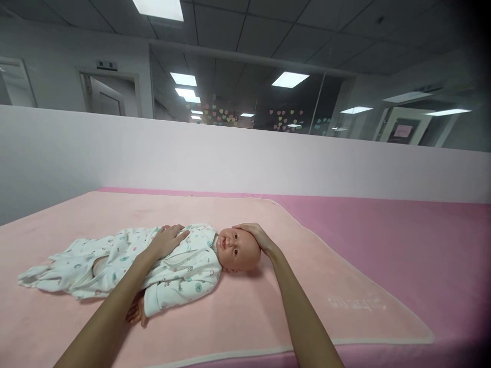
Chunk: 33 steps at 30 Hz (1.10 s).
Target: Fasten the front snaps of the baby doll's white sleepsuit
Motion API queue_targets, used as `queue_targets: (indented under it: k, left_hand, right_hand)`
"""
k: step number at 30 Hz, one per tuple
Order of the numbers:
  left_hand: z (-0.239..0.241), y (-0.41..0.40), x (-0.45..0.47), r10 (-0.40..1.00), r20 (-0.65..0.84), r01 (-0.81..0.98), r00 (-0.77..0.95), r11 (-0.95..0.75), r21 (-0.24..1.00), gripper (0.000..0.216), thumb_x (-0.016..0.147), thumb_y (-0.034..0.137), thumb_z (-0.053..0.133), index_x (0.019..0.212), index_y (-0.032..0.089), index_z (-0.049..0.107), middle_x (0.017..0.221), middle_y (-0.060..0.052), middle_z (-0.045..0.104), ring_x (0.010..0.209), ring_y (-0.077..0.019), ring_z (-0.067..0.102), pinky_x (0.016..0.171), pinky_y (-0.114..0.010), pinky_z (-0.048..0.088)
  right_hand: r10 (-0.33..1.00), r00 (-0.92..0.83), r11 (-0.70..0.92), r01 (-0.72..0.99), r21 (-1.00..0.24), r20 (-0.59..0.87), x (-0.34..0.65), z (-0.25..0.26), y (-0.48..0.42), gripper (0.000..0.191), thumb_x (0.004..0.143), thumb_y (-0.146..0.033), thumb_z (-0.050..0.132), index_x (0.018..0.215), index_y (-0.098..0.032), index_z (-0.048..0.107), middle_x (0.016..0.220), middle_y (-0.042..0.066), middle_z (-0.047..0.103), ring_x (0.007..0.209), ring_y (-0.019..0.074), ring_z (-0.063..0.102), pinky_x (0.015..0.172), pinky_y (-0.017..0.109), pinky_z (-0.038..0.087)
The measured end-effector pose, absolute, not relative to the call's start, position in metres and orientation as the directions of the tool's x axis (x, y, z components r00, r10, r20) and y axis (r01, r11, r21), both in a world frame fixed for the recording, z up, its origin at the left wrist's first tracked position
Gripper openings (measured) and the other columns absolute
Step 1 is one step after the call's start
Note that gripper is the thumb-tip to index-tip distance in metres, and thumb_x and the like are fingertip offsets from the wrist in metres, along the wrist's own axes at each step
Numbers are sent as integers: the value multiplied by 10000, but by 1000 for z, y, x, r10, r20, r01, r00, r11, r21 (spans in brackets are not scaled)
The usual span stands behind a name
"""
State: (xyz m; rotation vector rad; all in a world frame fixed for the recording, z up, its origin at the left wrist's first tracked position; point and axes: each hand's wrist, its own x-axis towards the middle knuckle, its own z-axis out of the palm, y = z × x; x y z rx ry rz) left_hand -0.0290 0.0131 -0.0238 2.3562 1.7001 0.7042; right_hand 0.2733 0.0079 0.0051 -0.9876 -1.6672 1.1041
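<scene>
Soft Prints, Peach and Pink

The outfit (195,266) is white, scattered with small prints in teal green, grey and muted orange-red. The doll (247,253) is a plain reddish tan. The blanket (253,301) is solid peach pink, edged with a cream trim (245,354) and marked by whitish lettering (356,304). Around it, the sheet (383,240) is a deeper, unpatterned pink. The low wall (249,158) is plain white. The ceiling (264,36) is grey with a darker grid pattern, its lights (290,79) bright white. The hearts (221,111) mix pink, yellow and pale green.
</scene>
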Motion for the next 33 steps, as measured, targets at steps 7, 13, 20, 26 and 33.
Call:
queue_targets:
  k: [7,13,20,26,33]
  left_hand:
    - [-25,13,-29,941,270,865,202,-301,401,519,801,576,240,1032,209,526,937,-56,653,1026,-264,494,914,-394,309]
    - [-25,14,-29,938,285,867,196,-302,397,509,800,569,249,1022,214,538,940,-54,645,1041,-268,478,911,-386,315]
    - [-23,12,-28,932,284,849,225,-330,412,497,808,559,240,1008,206,527,1014,-57,623,1015,-251,491,946,-395,276]
    - [-20,8,-27,946,272,860,178,-284,424,517,799,559,251,1046,201,531,882,-73,655,1047,-270,481,927,-393,290]
    - [-21,11,-28,948,262,868,179,-277,413,526,790,573,253,1041,207,534,969,-68,643,1055,-273,479,925,-395,296]
  right_hand:
    - [915,-325,277,79,-958,238,276,2,12,329,739,-402,537,913,-159,673,1055,54,632,1042,207,532,941,345,372]
    - [931,-282,273,113,-955,232,277,0,15,356,736,-379,550,1046,-218,618,1191,26,551,1122,203,475,962,347,358]
    - [922,-335,249,122,-961,196,275,6,8,325,749,-398,521,942,-179,665,1066,40,627,1040,212,532,928,349,391]
    - [936,-283,249,110,-962,210,275,4,9,327,738,-411,534,951,-197,660,1102,36,608,1064,209,515,934,341,383]
    - [928,-218,327,88,-941,302,276,-1,15,400,700,-389,579,1075,-248,593,1235,30,514,1135,208,462,955,361,358]
